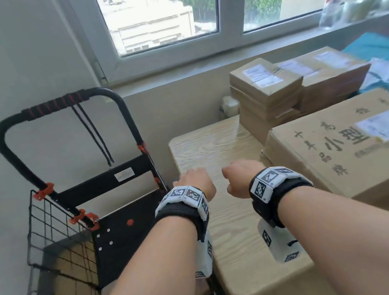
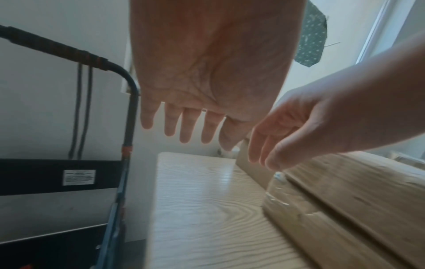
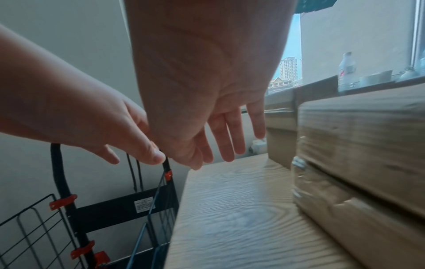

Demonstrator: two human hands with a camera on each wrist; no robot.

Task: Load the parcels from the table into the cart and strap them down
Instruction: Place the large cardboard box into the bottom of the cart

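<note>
Black cart (image 1: 111, 214) with red clips, brown parcels (image 1: 349, 146), pale woodgrain table (image 1: 214, 149)

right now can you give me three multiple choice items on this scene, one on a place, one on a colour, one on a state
1. Where does the cart stand relative to the table?
A. at its left end
B. on top of it
C. behind the window

2. What colour are the clips on the cart frame?
A. yellow
B. red-orange
C. white

3. What are the left hand and right hand doing?
A. both grip the large box
B. one holds a strap
C. both are open above the table, holding nothing

Answers:
1 A, the head view shows the cart on the floor beside the table's left end.
2 B, clips are red-orange.
3 C, wrist views show relaxed fingers holding nothing.
</note>
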